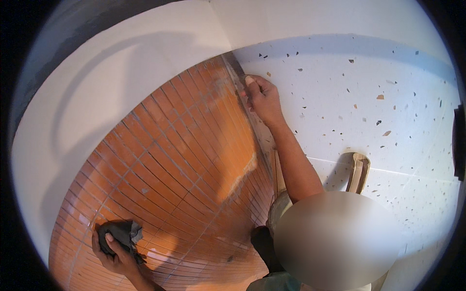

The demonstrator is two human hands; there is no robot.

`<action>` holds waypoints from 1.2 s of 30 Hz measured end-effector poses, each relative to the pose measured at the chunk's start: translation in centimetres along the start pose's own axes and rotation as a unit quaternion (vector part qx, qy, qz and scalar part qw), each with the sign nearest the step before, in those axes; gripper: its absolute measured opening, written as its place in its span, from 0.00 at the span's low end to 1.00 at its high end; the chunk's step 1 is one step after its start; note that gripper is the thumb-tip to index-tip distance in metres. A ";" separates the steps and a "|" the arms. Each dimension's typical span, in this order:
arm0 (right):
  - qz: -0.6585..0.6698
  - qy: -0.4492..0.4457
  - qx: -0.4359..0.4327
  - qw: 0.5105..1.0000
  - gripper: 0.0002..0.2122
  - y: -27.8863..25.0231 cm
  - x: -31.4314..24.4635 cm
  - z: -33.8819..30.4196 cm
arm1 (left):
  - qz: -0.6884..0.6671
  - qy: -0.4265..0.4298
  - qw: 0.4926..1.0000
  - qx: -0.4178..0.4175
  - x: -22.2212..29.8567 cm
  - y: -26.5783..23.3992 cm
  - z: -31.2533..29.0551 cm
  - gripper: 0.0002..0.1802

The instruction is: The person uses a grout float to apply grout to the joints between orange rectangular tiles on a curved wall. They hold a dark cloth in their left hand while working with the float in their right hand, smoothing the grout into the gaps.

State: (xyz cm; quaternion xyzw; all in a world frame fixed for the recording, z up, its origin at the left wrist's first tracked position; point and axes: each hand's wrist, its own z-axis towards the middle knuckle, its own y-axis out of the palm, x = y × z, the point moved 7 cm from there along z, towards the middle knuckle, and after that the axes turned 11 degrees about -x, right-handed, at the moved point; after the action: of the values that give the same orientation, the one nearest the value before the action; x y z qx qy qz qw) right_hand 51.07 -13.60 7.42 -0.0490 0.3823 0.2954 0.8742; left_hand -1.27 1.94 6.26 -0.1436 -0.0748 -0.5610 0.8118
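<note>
Rag (119, 233) in the left hand (110, 254): held it, dark and bunched, over the lower left part of the orange tiles (189, 131). Had the fingers closed around it, with the thumb laid across the near side and a ragged grey edge (137, 233) jutting out to the right. Could not tell for certain whether to call it pressed on the tiles or just above.

Had the right hand (264, 99) far up, beside the seam (256, 128) between the tiles and a white speckled slab (340, 97). Had those fingers curled and narrow, with the thumb against the bent forefinger. Could not tell whether to count something small as pinched there. Just beyond, saw a dark strip (234, 64) at the top corner of the tiles.

Noticed pale smears (251, 166) on the tiles, left of the right forearm (293, 155). To the right of that arm, saw a tan grooved piece (358, 173) by the slab, with a shadow on its left. Lower down, made out a pale rounded rim (278, 206), partly hidden, a blurred oval (337, 237) and some grey-green fabric (274, 283). Behind the tiles, saw a plain cream wall (145, 53) with a curved shadow across it.
</note>
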 end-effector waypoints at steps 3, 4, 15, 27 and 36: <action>-0.011 0.028 0.003 1.000 0.17 -1.2 -0.2 -1.3 | -0.019 -0.012 1.000 0.008 -0.2 -0.1 -0.2 0.22; -0.008 0.044 -0.001 0.999 0.17 -1.2 -0.2 -1.8 | -0.023 -0.016 1.000 0.011 -0.1 0.1 -0.2 0.22; 0.037 0.057 -0.021 0.997 0.15 1.1 0.7 -0.1 | -0.016 -0.011 1.000 -0.006 -0.5 -0.1 0.0 0.22; 0.100 0.015 0.009 0.995 0.14 2.6 2.6 -0.1 | -0.007 -0.024 1.000 -0.017 -1.1 0.0 -0.1 0.22; -0.145 -0.120 0.041 0.981 0.13 2.0 0.7 -0.1 | -0.021 -0.041 0.999 -0.023 -0.3 0.3 0.0 0.22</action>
State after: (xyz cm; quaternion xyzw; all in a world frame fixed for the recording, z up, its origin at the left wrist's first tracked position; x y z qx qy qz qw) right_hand 50.28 -11.63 7.19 -0.0320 0.2752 0.1535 0.9485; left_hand -1.07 2.34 6.11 -0.1836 -0.0981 -0.5733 0.7925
